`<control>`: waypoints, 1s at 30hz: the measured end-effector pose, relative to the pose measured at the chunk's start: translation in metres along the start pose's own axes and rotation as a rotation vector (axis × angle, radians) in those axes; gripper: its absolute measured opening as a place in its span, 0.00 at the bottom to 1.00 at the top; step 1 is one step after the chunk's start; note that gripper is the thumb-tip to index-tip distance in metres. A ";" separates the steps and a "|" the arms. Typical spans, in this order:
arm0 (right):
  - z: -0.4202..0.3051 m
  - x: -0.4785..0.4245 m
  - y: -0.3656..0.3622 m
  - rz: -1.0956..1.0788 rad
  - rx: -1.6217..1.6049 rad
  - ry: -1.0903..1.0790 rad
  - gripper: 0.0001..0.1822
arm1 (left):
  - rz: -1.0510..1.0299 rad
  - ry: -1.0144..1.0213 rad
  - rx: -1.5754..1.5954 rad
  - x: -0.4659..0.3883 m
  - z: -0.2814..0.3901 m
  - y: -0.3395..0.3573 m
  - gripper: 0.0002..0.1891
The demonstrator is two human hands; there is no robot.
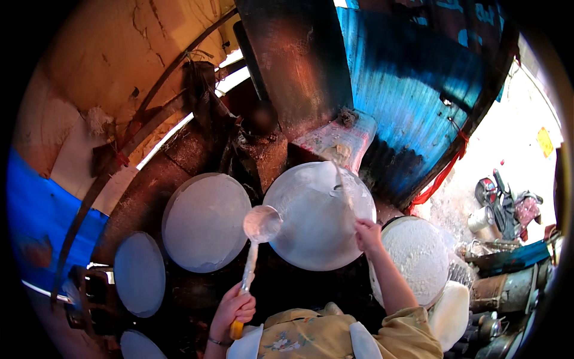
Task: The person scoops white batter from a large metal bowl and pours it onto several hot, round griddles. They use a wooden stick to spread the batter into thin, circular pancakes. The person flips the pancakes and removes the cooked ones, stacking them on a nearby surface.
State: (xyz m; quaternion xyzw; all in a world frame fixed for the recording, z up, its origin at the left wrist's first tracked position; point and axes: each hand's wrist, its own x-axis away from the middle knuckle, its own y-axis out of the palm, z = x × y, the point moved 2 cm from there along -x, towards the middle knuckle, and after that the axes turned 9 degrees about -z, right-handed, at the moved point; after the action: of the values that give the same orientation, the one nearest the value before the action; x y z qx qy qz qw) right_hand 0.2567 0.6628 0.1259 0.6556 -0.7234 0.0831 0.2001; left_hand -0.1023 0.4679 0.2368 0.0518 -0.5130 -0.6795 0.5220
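Observation:
My left hand (235, 308) grips the yellow-ended handle of a long ladle (262, 224), whose batter-smeared bowl overlaps the left edge of a large round pale plate (309, 224). From here I cannot tell whether this plate is a griddle or a lid. My right hand (368, 235) is closed around a thin stick (344, 190), blurred by motion, above the plate's right side. A pale wad (339, 153) shows near the stick's far end. To the left of the plate lies another round whitish disc (206, 224). A round container of white, lumpy batter or dough (412, 260) stands beside my right forearm.
Smaller round discs (139, 274) lie farther left. Behind the plate are a rusty metal sheet (298, 58), a patterned sack (336, 128) and blue corrugated sheeting (403, 103). Metal canisters (504, 289) stand at the right, and a red cloth strip (441, 179) hangs by the opening.

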 end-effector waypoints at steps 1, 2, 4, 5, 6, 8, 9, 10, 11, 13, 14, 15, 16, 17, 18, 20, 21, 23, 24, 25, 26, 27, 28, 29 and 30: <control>-0.006 0.017 0.011 -0.107 0.085 0.089 0.14 | 0.000 0.042 0.008 0.009 0.000 0.007 0.26; -0.003 0.027 0.019 -0.231 0.041 0.110 0.14 | 0.011 0.082 -0.005 0.019 0.005 0.013 0.28; -0.020 0.042 0.024 -0.372 0.007 0.253 0.12 | -0.018 0.207 0.003 0.031 0.007 0.016 0.27; -0.027 0.037 0.015 -0.413 0.042 0.283 0.13 | -0.035 0.267 0.009 0.036 0.009 0.016 0.26; -0.034 0.032 0.000 -0.454 0.075 0.314 0.13 | -0.027 0.277 0.016 0.039 0.011 0.015 0.26; -0.041 0.012 -0.026 -0.389 0.235 0.145 0.15 | -0.024 0.323 0.044 0.038 0.008 0.013 0.26; -0.041 0.004 -0.026 -0.306 0.127 0.126 0.15 | -0.047 0.327 0.067 0.034 0.008 0.014 0.26; -0.041 0.001 -0.021 -0.219 0.026 0.116 0.15 | -0.068 0.315 0.106 0.025 0.008 0.018 0.26; -0.032 0.003 -0.012 -0.246 0.052 0.140 0.14 | -0.091 0.291 0.139 0.014 0.013 0.022 0.26; -0.024 0.018 0.009 -0.348 0.072 0.272 0.14 | -0.175 0.288 0.173 0.007 0.009 0.028 0.26; -0.025 0.026 0.013 -0.421 0.068 0.320 0.14 | -0.212 0.336 0.117 0.011 0.008 0.033 0.26; -0.026 0.031 0.008 -0.493 0.064 0.368 0.13 | -0.141 0.392 0.017 0.017 0.007 0.037 0.26; -0.031 0.036 -0.003 -0.554 0.063 0.409 0.13 | -0.082 0.442 -0.081 0.022 0.007 0.041 0.25; -0.040 0.036 -0.017 -0.584 0.099 0.409 0.14 | -0.044 0.413 -0.107 0.020 0.006 0.042 0.25; -0.038 0.022 -0.031 -0.555 0.247 0.263 0.15 | -0.004 0.385 -0.132 0.015 0.009 0.042 0.25; -0.040 0.000 -0.035 -0.403 0.230 0.099 0.16 | 0.035 0.284 -0.084 -0.008 0.017 0.046 0.24; -0.038 -0.005 -0.025 -0.362 0.050 0.139 0.16 | -0.022 0.239 0.019 -0.025 0.016 0.037 0.24; -0.022 0.003 -0.003 -0.331 0.153 0.190 0.16 | -0.142 0.186 0.179 -0.047 0.009 0.036 0.23; -0.022 0.018 0.008 -0.435 0.175 0.247 0.16 | -0.211 0.201 0.189 -0.041 0.004 0.033 0.23; -0.027 0.030 0.007 -0.583 0.128 0.290 0.16 | -0.196 0.272 0.130 -0.030 0.002 0.035 0.24; -0.030 0.033 -0.005 -0.597 0.178 0.297 0.15 | -0.186 0.344 0.072 -0.017 0.001 0.039 0.26; -0.033 0.035 -0.024 -0.612 0.230 0.304 0.14 | -0.179 0.415 0.047 -0.006 0.001 0.038 0.27; -0.039 0.034 -0.044 -0.628 0.287 0.304 0.13 | -0.178 0.494 0.020 0.004 0.002 0.040 0.28; -0.043 0.026 -0.062 -0.589 0.294 0.204 0.15 | -0.142 0.549 0.011 0.012 0.004 0.038 0.28; -0.047 0.015 -0.071 -0.520 0.278 0.127 0.14 | -0.140 0.574 0.000 0.014 0.005 0.035 0.27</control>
State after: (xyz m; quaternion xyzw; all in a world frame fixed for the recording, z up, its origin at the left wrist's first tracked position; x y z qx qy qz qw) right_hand 0.3339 0.6578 0.1644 0.8333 -0.4991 0.1682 0.1681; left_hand -0.0891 0.4631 0.2718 0.2769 -0.3395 -0.6714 0.5977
